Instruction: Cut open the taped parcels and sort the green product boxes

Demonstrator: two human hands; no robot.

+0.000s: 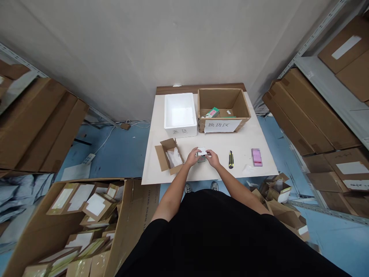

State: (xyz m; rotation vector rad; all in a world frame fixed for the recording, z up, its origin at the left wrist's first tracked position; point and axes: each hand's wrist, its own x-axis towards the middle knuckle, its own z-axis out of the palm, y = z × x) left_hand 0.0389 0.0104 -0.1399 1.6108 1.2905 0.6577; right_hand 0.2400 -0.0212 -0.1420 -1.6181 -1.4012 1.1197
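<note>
Over the near middle of a white table (248,146), my left hand (192,156) and my right hand (212,157) hold a small white item (202,151) between them. Both hands have their fingers closed on it from either side. What the item is stays too small to tell. A small open cardboard box (165,156) with white packing inside lies just left of my left hand.
A white foam box (180,114) and an open brown carton (222,108) with a paper label stand at the back. A utility knife (231,159) and a pink pack (256,157) lie to the right. Cartons of small boxes sit on the blue floor on both sides.
</note>
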